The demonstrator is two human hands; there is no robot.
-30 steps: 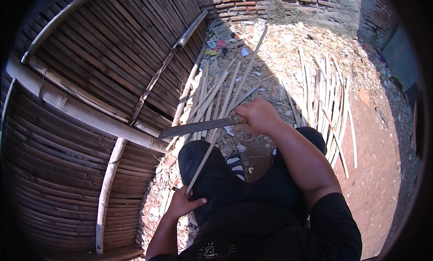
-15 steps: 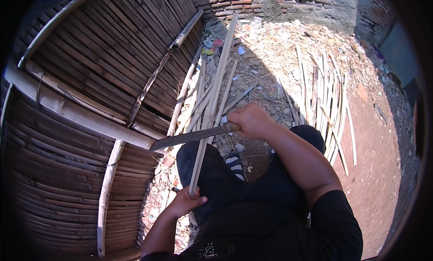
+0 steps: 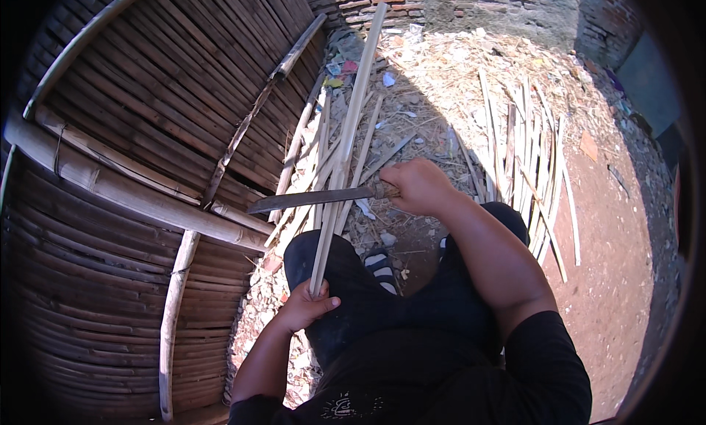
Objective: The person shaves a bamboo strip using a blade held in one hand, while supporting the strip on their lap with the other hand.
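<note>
A long pale bamboo strip (image 3: pixel 351 120) slants from my lap up toward the far brick wall. Its near end is gripped by my left hand (image 3: pixel 306 307), closed around it beside my left thigh. My right hand (image 3: pixel 418 187) is wrapped round the handle of a machete (image 3: pixel 305 200), whose dark blade points left and lies across the strip ahead of my left knee. Whether the edge bites into the bamboo I cannot tell. My thumb and curled fingers hide much of the handle.
A slatted bamboo wall (image 3: pixel 110 278) with round poles stands close on my left. More strips (image 3: pixel 368 142) lie beside it. A pile of split strips (image 3: pixel 533 153) rests on the ground to the right. Litter and shavings reach a brick wall (image 3: pixel 500 6). My striped sandal (image 3: pixel 381 270) shows below.
My right hand has moved slightly forward, and the machete blade has shifted forward along the strip and turned more level. My left hand has risen a little with the strip's near end.
</note>
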